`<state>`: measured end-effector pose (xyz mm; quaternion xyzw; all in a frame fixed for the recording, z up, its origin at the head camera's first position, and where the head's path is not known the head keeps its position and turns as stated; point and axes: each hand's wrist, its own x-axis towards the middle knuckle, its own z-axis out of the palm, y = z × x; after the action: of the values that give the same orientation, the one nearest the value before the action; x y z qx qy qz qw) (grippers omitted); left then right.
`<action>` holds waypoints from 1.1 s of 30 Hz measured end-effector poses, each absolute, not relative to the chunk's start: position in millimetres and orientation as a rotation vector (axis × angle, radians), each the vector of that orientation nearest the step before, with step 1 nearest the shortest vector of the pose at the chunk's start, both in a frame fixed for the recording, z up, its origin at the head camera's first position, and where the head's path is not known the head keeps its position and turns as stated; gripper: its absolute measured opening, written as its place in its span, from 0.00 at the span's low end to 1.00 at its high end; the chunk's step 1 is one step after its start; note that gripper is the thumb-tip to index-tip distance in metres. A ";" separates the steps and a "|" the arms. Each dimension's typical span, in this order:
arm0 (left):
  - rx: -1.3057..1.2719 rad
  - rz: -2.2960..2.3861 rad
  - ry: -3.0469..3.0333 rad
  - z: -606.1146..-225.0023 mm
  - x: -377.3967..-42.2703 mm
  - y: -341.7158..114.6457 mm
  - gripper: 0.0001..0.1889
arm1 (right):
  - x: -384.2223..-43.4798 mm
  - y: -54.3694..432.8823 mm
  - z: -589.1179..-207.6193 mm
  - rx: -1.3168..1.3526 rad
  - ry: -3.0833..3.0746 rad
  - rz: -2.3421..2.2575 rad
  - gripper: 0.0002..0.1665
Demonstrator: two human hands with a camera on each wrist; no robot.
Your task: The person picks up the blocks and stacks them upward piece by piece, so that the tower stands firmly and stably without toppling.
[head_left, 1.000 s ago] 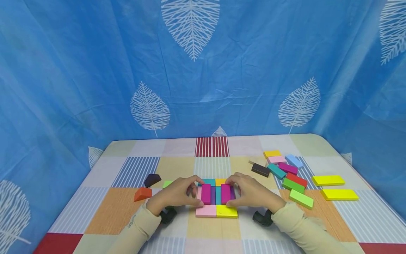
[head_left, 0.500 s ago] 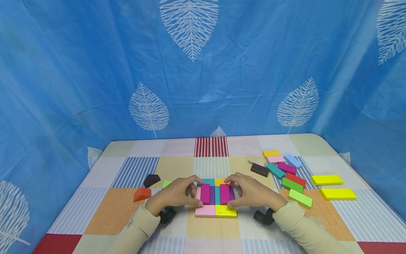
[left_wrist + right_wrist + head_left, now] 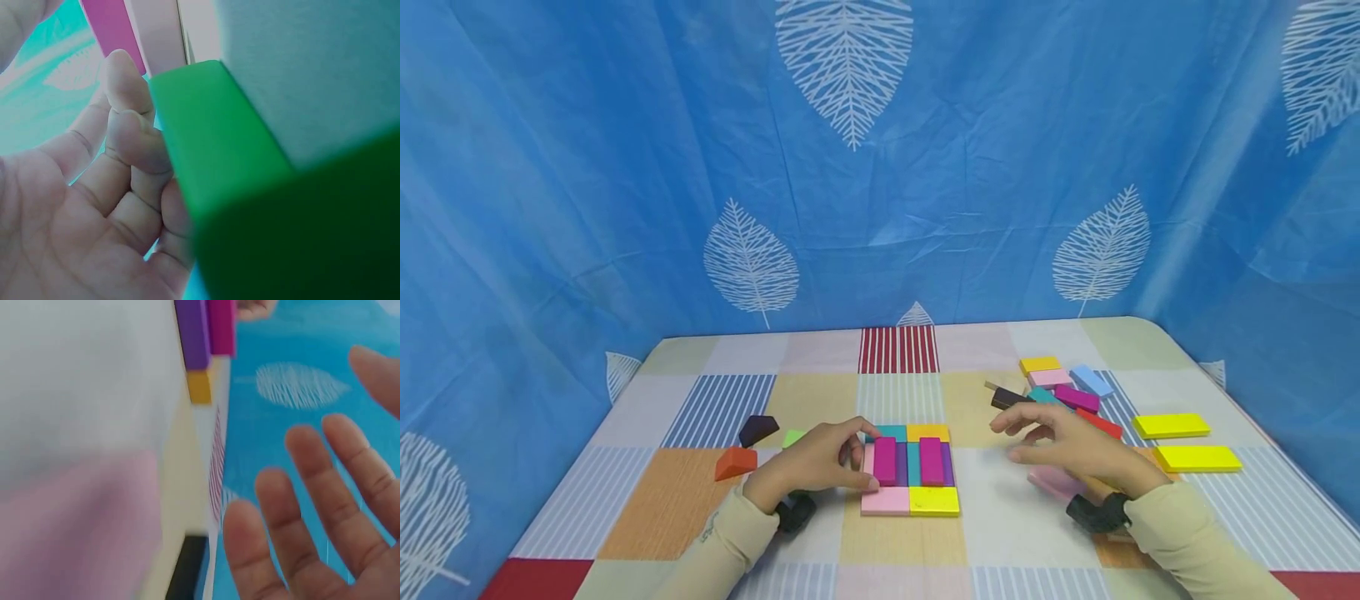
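Observation:
A flat block layout lies mid-table in the head view, with a pink block (image 3: 886, 501) and a yellow block (image 3: 934, 501) along its near side. Two magenta blocks lie on top, a left magenta block (image 3: 884, 462) and a right magenta block (image 3: 932, 462). My left hand (image 3: 820, 454) pinches the left magenta block by its ends, thumb at the near end and index finger at the far end. A green block (image 3: 212, 131) fills much of the left wrist view beside the curled fingers. My right hand (image 3: 1071, 446) hovers right of the layout, fingers spread, holding nothing.
Loose blocks lie at the right, including a light blue block (image 3: 1092, 381), a black block (image 3: 1009, 398) and two yellow blocks (image 3: 1197, 458). A pink block (image 3: 1054, 481) is partly under my right hand. At the left are an orange block (image 3: 736, 462) and a dark block (image 3: 758, 430).
My right hand has let go of the right magenta block and moved right, toward the loose blocks. The left hand stays where it was at the left magenta block.

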<state>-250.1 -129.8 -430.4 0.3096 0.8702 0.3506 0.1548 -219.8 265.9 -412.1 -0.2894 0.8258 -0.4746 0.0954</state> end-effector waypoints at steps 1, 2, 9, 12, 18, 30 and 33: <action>0.889 1.005 2.493 -430.8 -250.1 -130.0 0.32 | -218.5 274.1 -411.4 -0.850 2.422 -1.437 0.20; 0.890 1.005 2.493 -431.1 -250.0 -130.1 0.32 | -217.2 282.8 -411.0 -0.840 2.392 -1.469 0.19; 0.885 1.006 2.492 -431.7 -249.8 -129.8 0.32 | -209.6 349.2 -411.1 -0.880 2.231 -1.677 0.25; 0.885 1.006 2.490 -431.6 -249.8 -129.5 0.31 | -205.2 376.2 -412.9 -0.802 2.379 -1.653 0.25; 0.891 1.013 2.492 -431.5 -249.3 -130.0 0.31 | -196.2 422.5 -418.7 -0.431 2.702 -1.480 0.16; 0.911 1.006 2.495 -433.3 -249.8 -129.4 0.31 | -189.1 473.7 -427.1 -0.045 2.927 -0.966 0.26; 0.909 1.006 2.494 -433.4 -250.1 -129.2 0.31 | -189.3 479.6 -433.3 -0.038 2.924 -0.898 0.29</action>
<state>-250.1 -129.2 -433.4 0.3164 0.8686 0.3502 0.1510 -189.3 479.6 -433.3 -0.0123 0.9550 -0.2933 0.0413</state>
